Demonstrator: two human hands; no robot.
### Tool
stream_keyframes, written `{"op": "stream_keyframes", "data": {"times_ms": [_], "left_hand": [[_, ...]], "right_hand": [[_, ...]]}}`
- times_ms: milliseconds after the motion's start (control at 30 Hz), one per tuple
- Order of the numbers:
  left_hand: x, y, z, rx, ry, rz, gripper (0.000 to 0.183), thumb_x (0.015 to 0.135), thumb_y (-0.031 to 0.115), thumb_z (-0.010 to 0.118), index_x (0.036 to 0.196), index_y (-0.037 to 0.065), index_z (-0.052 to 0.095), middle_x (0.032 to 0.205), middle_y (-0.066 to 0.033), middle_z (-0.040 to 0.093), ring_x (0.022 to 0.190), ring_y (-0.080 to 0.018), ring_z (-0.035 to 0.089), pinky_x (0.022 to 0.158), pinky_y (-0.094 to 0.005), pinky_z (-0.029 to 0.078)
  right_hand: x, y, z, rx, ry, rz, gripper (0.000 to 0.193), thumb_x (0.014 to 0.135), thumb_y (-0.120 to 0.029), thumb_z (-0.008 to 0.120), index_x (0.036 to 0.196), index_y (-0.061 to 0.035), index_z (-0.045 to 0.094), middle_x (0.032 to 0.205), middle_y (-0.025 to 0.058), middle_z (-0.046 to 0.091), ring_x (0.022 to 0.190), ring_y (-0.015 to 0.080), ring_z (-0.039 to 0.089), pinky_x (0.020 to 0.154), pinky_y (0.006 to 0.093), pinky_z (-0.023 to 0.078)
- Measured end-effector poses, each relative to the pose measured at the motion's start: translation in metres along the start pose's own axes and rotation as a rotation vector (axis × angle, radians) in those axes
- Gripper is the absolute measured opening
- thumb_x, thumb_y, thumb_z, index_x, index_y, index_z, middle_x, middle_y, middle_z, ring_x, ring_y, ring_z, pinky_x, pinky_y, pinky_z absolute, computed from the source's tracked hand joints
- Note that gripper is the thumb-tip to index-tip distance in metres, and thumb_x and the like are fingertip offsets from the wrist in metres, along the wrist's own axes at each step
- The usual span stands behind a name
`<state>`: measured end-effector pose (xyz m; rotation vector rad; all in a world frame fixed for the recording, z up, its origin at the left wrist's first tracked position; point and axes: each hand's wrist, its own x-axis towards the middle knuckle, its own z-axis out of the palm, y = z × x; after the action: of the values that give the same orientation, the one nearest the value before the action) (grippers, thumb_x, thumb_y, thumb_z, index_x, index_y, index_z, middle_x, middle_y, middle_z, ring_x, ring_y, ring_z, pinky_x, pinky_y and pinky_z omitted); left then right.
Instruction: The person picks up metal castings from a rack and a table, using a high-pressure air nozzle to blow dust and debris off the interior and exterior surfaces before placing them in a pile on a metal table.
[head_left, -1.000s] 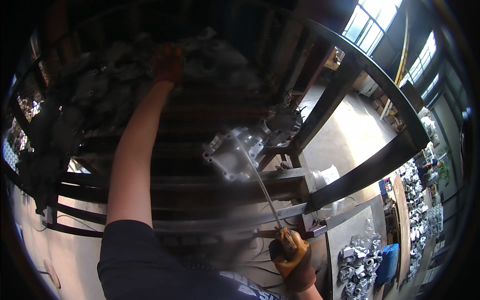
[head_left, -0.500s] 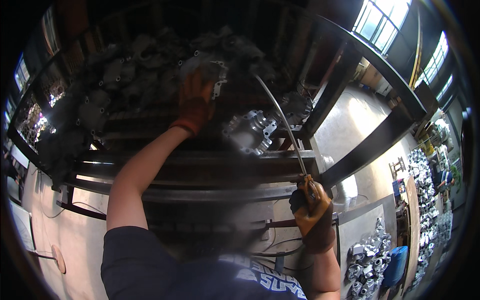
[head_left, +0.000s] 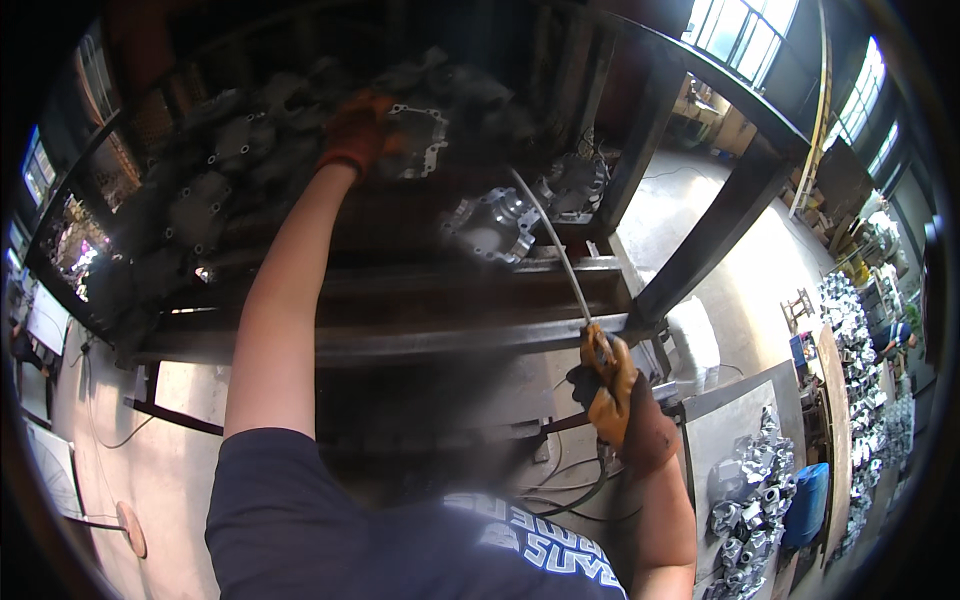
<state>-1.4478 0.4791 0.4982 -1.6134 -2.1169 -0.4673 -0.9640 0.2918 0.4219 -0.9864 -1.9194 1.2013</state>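
Observation:
My right hand (head_left: pixel 622 400), in a worn yellow-brown glove, is closed around the handle of an air blow gun. The gun's long thin metal tube (head_left: pixel 556 242) slants up and left over the bench, and a dark hose trails below the hand. My left hand (head_left: pixel 358 132), in an orange-red glove, reaches far into the shadow. Its fingers close on the left edge of a grey metal casting (head_left: pixel 425 148) with a scalloped flange; dimness and blur hide part of that grip. Another casting (head_left: pixel 492 226) lies near the tube's middle, and a third (head_left: pixel 577 184) sits behind it.
Many dark castings (head_left: pixel 235 138) are heaped across the back left. A steel frame's post and beam (head_left: pixel 715 238) rise at the right, with a rail (head_left: pixel 450 340) along the front. Shiny castings (head_left: pixel 752 500) and a blue container (head_left: pixel 806 505) stand lower right. Cables (head_left: pixel 570 485) hang below.
My left hand has moved farther away and slightly left, from lying over the casting to its left edge. My right hand and the blow gun have shifted a little up and left.

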Motion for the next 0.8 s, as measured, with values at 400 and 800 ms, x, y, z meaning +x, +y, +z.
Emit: {"op": "stream_keyframes", "data": {"times_ms": [400,800], "left_hand": [[-0.221,-0.075,-0.004,-0.508,0.014,-0.194,0.058,0.083,0.037,0.070,0.132,0.009,0.056,0.129,-0.0163,0.060,0.123,-0.0323,0.055,0.103,-0.0401,0.045],[-0.308,-0.100,-0.031,-0.049,-0.348,-0.466,0.045,0.094,0.044,0.045,0.128,0.020,0.061,0.109,-0.0077,0.070,0.104,-0.0264,0.064,0.092,-0.0388,0.047]], "right_hand": [[0.183,-0.066,0.078,-0.748,0.092,-0.046,0.050,0.090,-0.031,0.060,0.135,-0.0119,0.052,0.115,0.0260,0.064,0.108,0.0390,0.063,0.090,0.0453,0.050],[0.294,-0.007,0.065,-0.814,0.084,-0.569,0.055,0.087,-0.011,0.055,0.141,-0.0127,0.049,0.120,0.0214,0.064,0.107,0.0339,0.064,0.086,0.0444,0.051]]}}
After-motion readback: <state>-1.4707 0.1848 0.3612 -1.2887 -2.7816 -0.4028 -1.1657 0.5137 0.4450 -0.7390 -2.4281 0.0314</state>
